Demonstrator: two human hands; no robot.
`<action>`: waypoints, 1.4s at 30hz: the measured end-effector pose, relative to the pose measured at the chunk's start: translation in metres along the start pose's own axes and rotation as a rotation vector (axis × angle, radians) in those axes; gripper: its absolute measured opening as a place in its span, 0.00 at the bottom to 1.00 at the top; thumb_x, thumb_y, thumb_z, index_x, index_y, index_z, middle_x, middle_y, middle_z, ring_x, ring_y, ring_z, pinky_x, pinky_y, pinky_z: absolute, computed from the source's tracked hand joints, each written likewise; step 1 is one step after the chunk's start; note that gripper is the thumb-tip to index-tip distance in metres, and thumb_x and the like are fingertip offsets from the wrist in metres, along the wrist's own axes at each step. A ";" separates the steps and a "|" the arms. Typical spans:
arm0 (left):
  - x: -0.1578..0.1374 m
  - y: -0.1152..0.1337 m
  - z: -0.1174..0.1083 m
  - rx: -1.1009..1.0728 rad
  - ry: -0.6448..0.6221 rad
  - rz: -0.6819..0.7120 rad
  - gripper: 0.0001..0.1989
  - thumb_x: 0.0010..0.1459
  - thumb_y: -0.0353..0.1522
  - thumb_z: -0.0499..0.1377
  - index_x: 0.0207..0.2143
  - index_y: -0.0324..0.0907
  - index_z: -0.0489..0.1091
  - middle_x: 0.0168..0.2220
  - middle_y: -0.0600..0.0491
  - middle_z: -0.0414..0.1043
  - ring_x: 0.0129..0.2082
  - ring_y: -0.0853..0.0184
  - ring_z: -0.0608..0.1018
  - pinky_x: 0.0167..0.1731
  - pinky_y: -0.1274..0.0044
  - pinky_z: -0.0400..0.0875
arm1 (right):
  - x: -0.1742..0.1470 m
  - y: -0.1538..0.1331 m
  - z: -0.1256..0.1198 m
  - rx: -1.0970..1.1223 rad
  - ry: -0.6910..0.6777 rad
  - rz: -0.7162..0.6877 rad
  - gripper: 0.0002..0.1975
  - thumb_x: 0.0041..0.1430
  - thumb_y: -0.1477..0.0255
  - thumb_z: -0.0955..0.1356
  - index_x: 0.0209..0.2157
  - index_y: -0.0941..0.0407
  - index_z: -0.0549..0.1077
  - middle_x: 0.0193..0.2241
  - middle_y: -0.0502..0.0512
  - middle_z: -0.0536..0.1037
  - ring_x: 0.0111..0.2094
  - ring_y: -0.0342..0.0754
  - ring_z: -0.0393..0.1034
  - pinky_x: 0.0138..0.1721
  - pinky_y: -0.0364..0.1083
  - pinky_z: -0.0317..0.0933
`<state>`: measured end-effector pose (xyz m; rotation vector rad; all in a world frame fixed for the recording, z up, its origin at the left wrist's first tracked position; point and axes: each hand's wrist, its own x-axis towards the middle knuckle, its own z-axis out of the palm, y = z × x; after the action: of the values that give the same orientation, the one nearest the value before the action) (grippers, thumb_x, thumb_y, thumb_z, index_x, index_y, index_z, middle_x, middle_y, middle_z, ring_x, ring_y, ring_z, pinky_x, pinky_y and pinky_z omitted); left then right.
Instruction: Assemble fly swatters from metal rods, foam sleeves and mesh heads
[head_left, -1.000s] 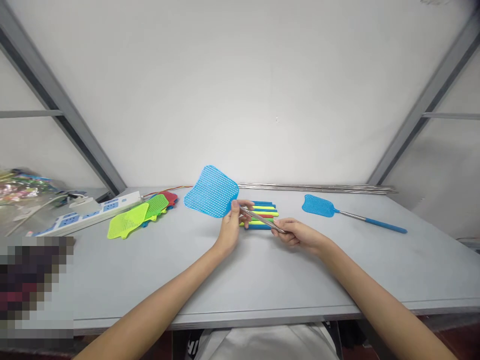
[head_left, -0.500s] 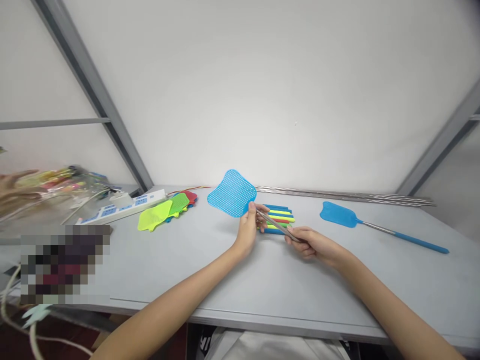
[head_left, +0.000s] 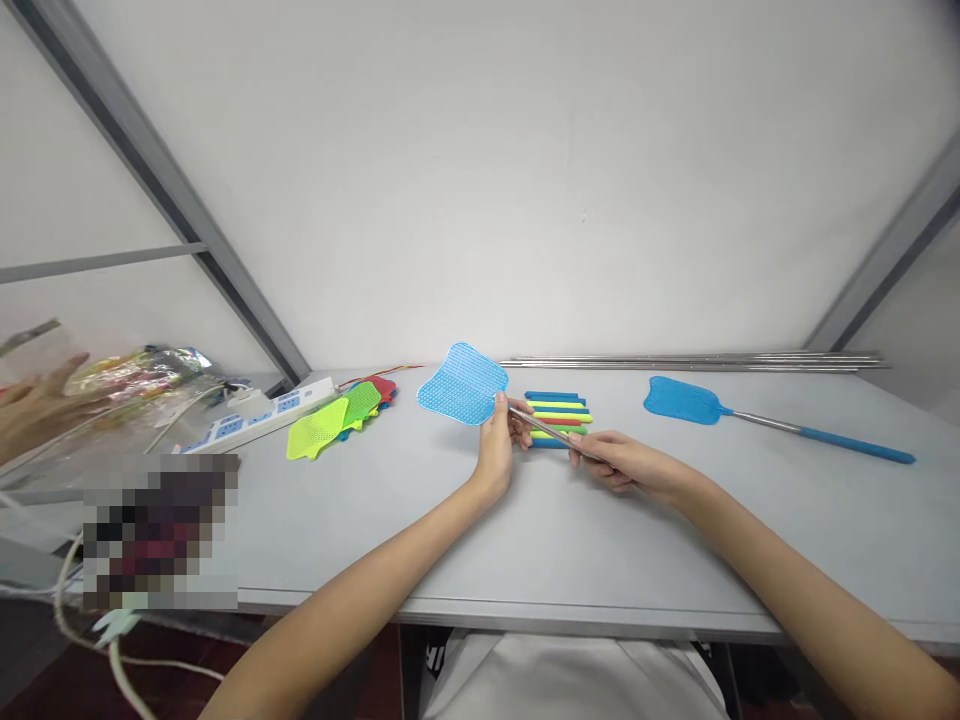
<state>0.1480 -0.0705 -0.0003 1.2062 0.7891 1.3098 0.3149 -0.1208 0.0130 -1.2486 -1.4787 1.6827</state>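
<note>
My left hand (head_left: pixel 499 435) pinches the neck of a blue perforated fly swatter head (head_left: pixel 463 385), held above the grey table. A thin metal rod (head_left: pixel 541 424) runs from that neck to my right hand (head_left: pixel 611 460), whose fingers are closed around it. Whether the rod sits inside the neck is hidden by my left fingers. Just behind both hands lie several coloured handle tubes (head_left: pixel 559 404) in blue, yellow, red and green. Off to the right rests a whole blue fly swatter (head_left: pixel 765 420) with a metal shaft and blue handle.
Loose swatter heads (head_left: pixel 319 428) in yellow, green, red and blue overlap at left, beside a white power strip (head_left: pixel 259 417). Long metal rods (head_left: pixel 690 362) lie along the wall. Another person's hand (head_left: pixel 45 395) touches clear plastic bags (head_left: pixel 142 375) at far left.
The view has shifted slightly. The blue swatter head has tilted in my left hand, and the rod now points less steeply. Both hands keep their hold.
</note>
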 end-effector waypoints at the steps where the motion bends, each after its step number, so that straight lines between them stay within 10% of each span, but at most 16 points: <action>1: 0.000 0.000 0.000 0.000 -0.001 -0.001 0.21 0.50 0.48 0.46 0.25 0.39 0.63 0.14 0.58 0.58 0.14 0.75 0.64 0.15 0.83 0.58 | 0.000 0.000 0.000 -0.007 0.014 -0.002 0.20 0.48 0.53 0.59 0.27 0.58 0.64 0.16 0.43 0.47 0.15 0.34 0.37 0.13 0.37 0.33; 23: -0.004 0.010 -0.003 0.141 -0.057 0.195 0.29 0.56 0.45 0.35 0.18 0.39 0.65 0.18 0.54 0.62 0.19 0.74 0.64 0.22 0.80 0.59 | -0.003 -0.001 -0.002 -0.014 -0.105 -0.070 0.18 0.51 0.58 0.59 0.23 0.59 0.64 0.16 0.45 0.48 0.16 0.36 0.38 0.15 0.39 0.33; 42: 0.009 0.003 -0.012 0.192 -0.383 -0.070 0.25 0.55 0.45 0.38 0.26 0.36 0.65 0.18 0.55 0.63 0.15 0.76 0.65 0.20 0.81 0.60 | 0.000 0.006 -0.012 0.008 -0.032 0.016 0.19 0.50 0.55 0.59 0.22 0.58 0.60 0.15 0.43 0.44 0.15 0.35 0.34 0.14 0.38 0.31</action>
<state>0.1377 -0.0596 0.0010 1.5122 0.6793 0.9210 0.3263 -0.1167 0.0078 -1.2376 -1.4826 1.7252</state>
